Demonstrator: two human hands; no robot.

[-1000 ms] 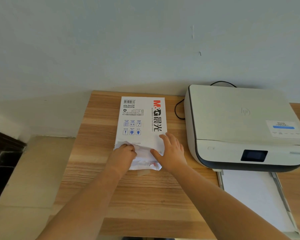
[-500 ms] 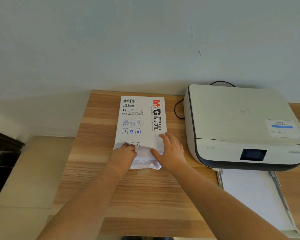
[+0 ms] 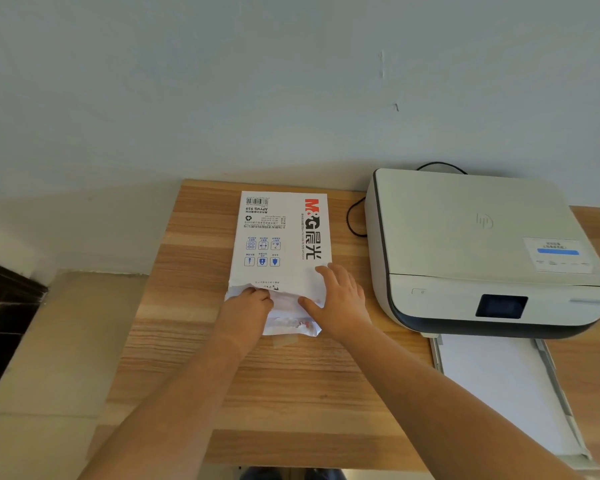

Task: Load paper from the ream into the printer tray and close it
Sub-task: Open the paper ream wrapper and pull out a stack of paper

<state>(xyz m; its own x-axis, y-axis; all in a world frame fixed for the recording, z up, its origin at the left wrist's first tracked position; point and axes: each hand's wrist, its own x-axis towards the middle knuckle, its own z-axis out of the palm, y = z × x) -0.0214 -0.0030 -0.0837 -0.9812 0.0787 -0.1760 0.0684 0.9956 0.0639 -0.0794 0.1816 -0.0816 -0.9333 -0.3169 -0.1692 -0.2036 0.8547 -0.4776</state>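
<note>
A single head-worn camera looks forward and down from above the near edge of the counter [image 3: 194, 375], facing the pale wall [image 3: 222, 81] behind its far edge. The wide lens bends straight lines near the frame borders. The view sits close: both forearms enter from the bottom, and the counter's left edge and far left corner show, while its right side runs out of frame. The printer [image 3: 465, 237] fills the right part, its pulled-out tray [image 3: 548, 368] cut by the lower right corner.
</note>
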